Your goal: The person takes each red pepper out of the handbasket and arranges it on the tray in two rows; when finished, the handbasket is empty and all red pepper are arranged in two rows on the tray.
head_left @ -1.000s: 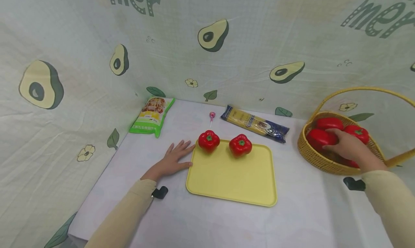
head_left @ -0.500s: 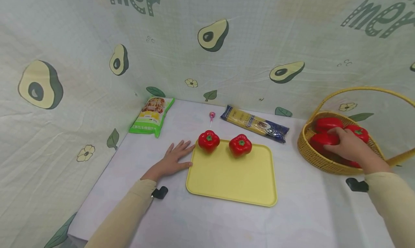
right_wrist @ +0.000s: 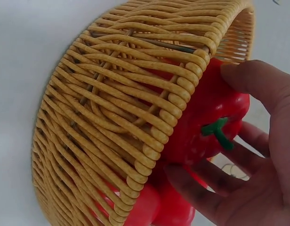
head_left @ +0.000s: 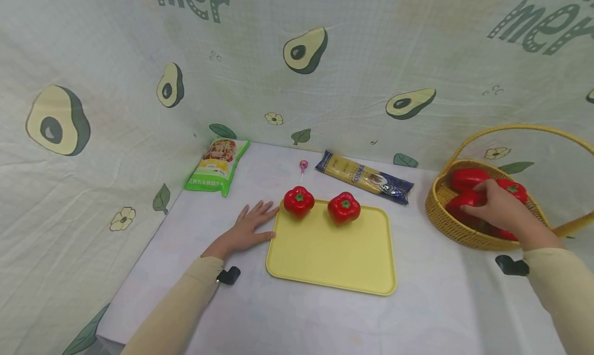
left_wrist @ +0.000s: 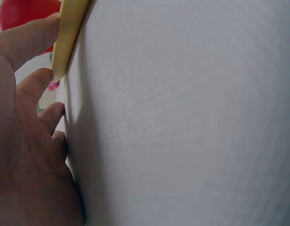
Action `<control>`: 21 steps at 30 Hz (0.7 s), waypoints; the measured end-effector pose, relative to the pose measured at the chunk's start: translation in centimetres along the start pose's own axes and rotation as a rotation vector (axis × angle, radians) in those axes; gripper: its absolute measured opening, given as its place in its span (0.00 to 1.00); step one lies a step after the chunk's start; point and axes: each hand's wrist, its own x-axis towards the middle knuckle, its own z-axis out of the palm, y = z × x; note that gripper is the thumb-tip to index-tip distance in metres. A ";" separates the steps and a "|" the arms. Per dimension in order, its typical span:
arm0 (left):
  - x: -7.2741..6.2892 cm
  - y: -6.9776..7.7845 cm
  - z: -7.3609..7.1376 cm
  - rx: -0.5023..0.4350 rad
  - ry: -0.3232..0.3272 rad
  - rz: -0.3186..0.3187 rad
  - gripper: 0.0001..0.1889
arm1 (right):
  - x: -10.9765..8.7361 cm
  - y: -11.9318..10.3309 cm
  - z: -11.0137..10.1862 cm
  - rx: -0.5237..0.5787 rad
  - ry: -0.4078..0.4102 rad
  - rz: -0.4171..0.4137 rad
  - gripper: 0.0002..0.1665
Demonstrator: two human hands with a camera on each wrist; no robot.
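In the head view my left hand (head_left: 247, 228) lies with spread, straight fingers on the white table, its thumb and index fingertips touching the left rim of a yellow tray (head_left: 334, 257). Two red bell peppers sit along the tray's far side, one bell pepper (head_left: 299, 202) at the corner and another bell pepper (head_left: 344, 208) to its right. My right hand (head_left: 503, 208) reaches into a wicker basket (head_left: 447, 223) and grips a red bell pepper (right_wrist: 201, 117) between thumb and fingers. That pepper's green stem faces the palm. Several more red peppers lie around it, partly hidden.
Behind the tray are a lollipop (head_left: 303, 165) and a blue-and-gold pasta packet (head_left: 366, 178). A green food bag (head_left: 218, 164) lies at the back left against the cloth wall. The basket's tall handle (head_left: 524, 127) arches over its right part.
The right hand has shifted slightly to the right within the basket, and the pepper it holds has moved and turned a little with it. The left hand and tray stay put.
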 end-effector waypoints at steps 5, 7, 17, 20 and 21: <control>-0.1 0.0 0.0 -0.003 0.000 -0.001 0.40 | 0.0 -0.2 0.0 -0.008 -0.013 0.001 0.57; -0.1 0.0 0.0 -0.004 0.000 -0.002 0.40 | 0.0 -0.3 0.0 -0.017 -0.024 0.000 0.57; -0.1 -0.1 0.0 -0.016 0.000 0.002 0.40 | 0.1 -0.5 0.4 -0.057 -0.046 -0.046 0.57; -0.1 -0.1 0.0 -0.015 -0.002 0.002 0.40 | 0.1 -0.6 0.4 -0.055 -0.053 -0.033 0.59; -0.1 -0.1 0.0 -0.016 -0.003 0.003 0.40 | 0.1 -0.6 0.4 -0.056 -0.053 -0.031 0.60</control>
